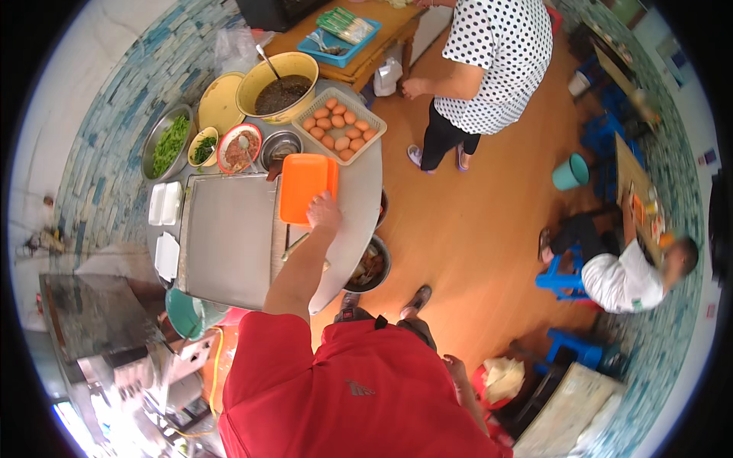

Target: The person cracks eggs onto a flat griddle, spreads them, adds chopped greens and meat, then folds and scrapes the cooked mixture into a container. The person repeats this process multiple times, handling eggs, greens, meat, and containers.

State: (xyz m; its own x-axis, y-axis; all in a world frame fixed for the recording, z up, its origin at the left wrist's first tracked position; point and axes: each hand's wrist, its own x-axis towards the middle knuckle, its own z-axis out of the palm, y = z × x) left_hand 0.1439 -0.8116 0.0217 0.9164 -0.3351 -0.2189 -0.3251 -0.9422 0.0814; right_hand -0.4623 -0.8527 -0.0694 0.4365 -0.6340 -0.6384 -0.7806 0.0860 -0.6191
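Observation:
My left hand [324,210] grips the near right corner of an orange plastic tray [303,186], which seems to lie on a second one of the same colour. The tray rests on the grey table beside a flat, square metal plate [230,232]. A brown-handled tool [275,169] sticks out by the tray's far left corner. Below the tray lies a thin tool [296,247], partly covered by my forearm. My right hand [454,367] hangs low beside my body, away from the table; its fingers are too small to read clearly.
Beyond the plate stand a basket of eggs [338,147], a yellow basin of dark liquid [248,97], a bowl of minced meat [221,150] and a bowl of greens [151,140]. White foam boxes [166,256] line the left edge. One person [498,63] stands nearby; another [615,280] sits at right.

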